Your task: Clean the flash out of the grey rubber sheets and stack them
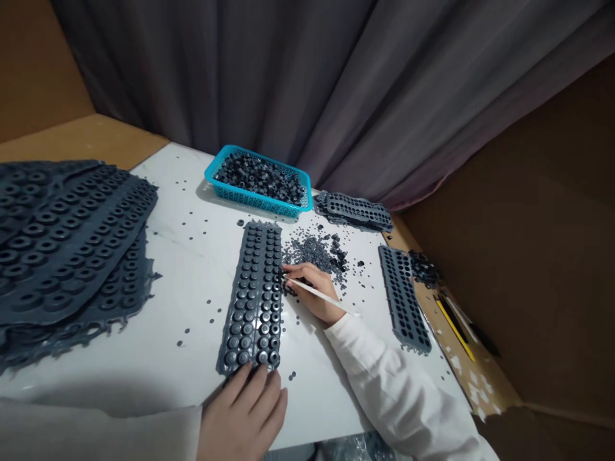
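A dark grey rubber sheet (254, 294) with rows of round raised knobs lies lengthwise on the white table. My left hand (247, 406) rests with its fingers spread at the sheet's near end, the fingertips touching its edge. At the sheet's right edge, my right hand (310, 288) is closed round a thin white stick (321, 295), whose tip points at the knobs. Small dark discs (312, 251) are heaped and scattered just beyond my right hand.
A blue basket (262, 200) full of small dark parts stands at the back. Large knobbed sheets (72, 250) are piled at the left. Perforated strips (355, 211) lie at the back right, another strip (405, 298) at the right, beside a yellow cutter (454, 326).
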Demonstrator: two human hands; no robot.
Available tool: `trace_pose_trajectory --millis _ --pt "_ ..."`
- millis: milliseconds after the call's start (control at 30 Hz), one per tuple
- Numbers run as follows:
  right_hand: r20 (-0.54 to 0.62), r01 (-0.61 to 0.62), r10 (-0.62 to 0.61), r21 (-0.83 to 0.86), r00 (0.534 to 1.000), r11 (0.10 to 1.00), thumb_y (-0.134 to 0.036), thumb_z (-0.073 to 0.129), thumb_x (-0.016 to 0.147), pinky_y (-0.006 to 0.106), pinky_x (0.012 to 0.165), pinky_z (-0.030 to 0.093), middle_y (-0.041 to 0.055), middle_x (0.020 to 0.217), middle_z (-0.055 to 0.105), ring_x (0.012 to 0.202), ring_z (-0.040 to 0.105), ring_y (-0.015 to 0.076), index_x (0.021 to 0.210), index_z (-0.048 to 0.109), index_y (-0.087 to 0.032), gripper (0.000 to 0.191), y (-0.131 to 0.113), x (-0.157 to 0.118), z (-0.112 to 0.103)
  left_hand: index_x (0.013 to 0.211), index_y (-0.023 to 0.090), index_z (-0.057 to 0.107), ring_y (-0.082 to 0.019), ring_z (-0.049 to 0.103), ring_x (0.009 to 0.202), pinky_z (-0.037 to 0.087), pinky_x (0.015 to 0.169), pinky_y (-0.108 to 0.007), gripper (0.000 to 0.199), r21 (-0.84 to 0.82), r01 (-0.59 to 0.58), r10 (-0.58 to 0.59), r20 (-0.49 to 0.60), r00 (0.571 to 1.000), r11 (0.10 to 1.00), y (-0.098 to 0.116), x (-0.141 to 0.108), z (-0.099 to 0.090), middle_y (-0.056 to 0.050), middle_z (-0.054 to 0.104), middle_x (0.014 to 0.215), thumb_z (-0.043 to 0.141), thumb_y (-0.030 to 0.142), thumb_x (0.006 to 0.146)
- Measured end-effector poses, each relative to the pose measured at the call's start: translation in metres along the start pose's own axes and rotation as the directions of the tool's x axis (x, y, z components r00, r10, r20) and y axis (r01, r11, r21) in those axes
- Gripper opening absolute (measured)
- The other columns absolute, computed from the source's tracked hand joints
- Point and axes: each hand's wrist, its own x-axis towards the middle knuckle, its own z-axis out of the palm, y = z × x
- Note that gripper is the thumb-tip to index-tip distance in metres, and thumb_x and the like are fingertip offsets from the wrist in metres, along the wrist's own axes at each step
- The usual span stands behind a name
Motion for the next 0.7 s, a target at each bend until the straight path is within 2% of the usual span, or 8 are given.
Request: trace_pose_trajectory --millis 167,367,467,600,700 --pt "0.030 0.018 -0.018 -0.013 0.999 1.000 -0.025 0.056 0.087 0.035 0.080 0.052 0.0104 0.103 0.069 0.096 0.064 0.0193 0.086 0.060 -0.021 0.005 0.002 0.002 0.002 0.094 0.023 0.063 -0.020 0.048 0.098 0.028 0.094 -0.037 0.023 0.012 0.000 0.000 0.027 1.000 1.000 0.000 -0.001 0.001 0.000 0.065 0.097 0.040 0.027 0.092" --pt "0.049 0.077 -0.073 -0.065 0.996 0.995 -0.025 0.053 0.089 0.035 0.080 0.052 0.0096 0.107 0.069 0.094 0.063 0.0184 0.086 0.059 -0.022 0.006 0.002 0.004 0.000 0.094 0.023 0.062 -0.020 0.050 0.098 0.029 0.095 -0.037 0.020 0.031 0.014 -0.014 0.003 1.000 0.999 0.003 -0.001 0.002 0.000 0.065 0.100 0.043 0.026 0.091" --pt "0.118 0.121 -0.102 -0.169 0.988 0.978 -0.024 0.049 0.091 0.037 0.083 0.052 0.0096 0.114 0.066 0.097 0.060 0.0191 0.088 0.058 -0.022 0.010 0.004 0.007 0.000 0.092 0.024 0.062 -0.020 0.051 0.097 0.029 0.093 -0.036 0.022 0.022 0.033 -0.033 0.009 0.999 0.999 0.002 0.000 0.001 -0.001 0.066 0.103 0.040 0.026 0.092" --pt "0.257 0.231 -0.144 -0.351 0.956 0.908 -0.024 0.044 0.094 0.041 0.089 0.049 0.0097 0.119 0.063 0.103 0.058 0.0216 0.088 0.059 -0.022 0.016 0.008 0.014 -0.001 0.090 0.024 0.062 -0.019 0.052 0.096 0.030 0.092 -0.034 0.022 0.010 0.039 -0.039 0.001 0.999 0.999 0.001 0.003 -0.001 -0.001 0.067 0.101 0.040 0.024 0.091" --pt "0.243 0.235 -0.143 -0.407 0.959 0.883 -0.022 0.042 0.094 0.042 0.090 0.049 0.0122 0.122 0.061 0.105 0.056 0.0224 0.088 0.058 -0.020 0.017 0.009 0.020 -0.004 0.088 0.023 0.062 -0.019 0.052 0.096 0.030 0.093 -0.034 0.020 0.020 0.045 -0.045 -0.018 0.999 0.999 0.001 0.004 -0.001 -0.001 0.067 0.100 0.042 0.023 0.090"
